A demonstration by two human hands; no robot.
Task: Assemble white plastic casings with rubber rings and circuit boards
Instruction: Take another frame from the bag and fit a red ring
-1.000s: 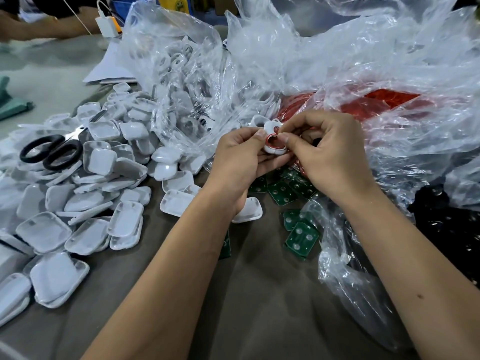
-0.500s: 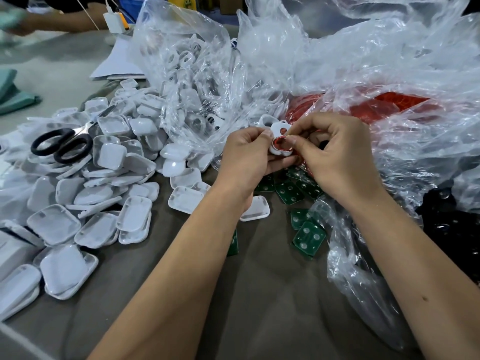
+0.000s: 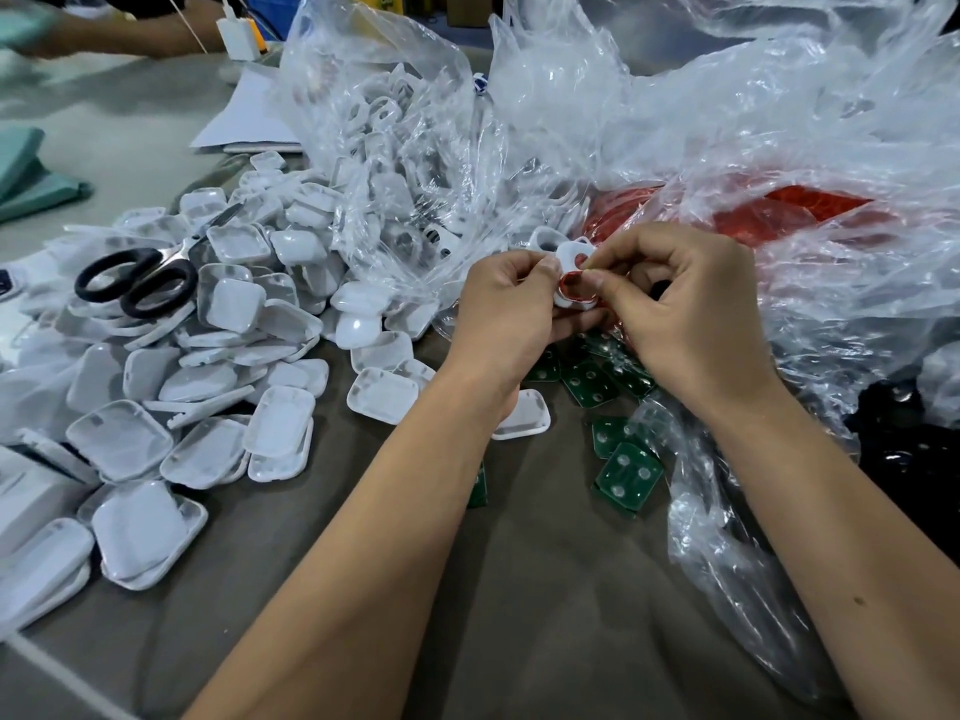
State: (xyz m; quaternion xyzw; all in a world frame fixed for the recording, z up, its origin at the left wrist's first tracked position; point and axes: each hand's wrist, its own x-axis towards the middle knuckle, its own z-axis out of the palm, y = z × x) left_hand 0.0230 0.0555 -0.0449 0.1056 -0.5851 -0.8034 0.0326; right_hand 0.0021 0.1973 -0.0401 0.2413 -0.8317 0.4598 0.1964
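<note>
Bulging clear bag (image 3: 395, 163) holds white casings (image 3: 384, 122), unheld.

White casing (image 3: 567, 256), red rubber ring (image 3: 575, 286) seated inside

Black-handled scissors (image 3: 137, 283) atop the left pile, white charger (image 3: 238, 37) and paper (image 3: 249, 122) far back, teal cloth (image 3: 31, 174) at left.

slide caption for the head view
Both hands press a red ring into a white casing above green boards.
</note>
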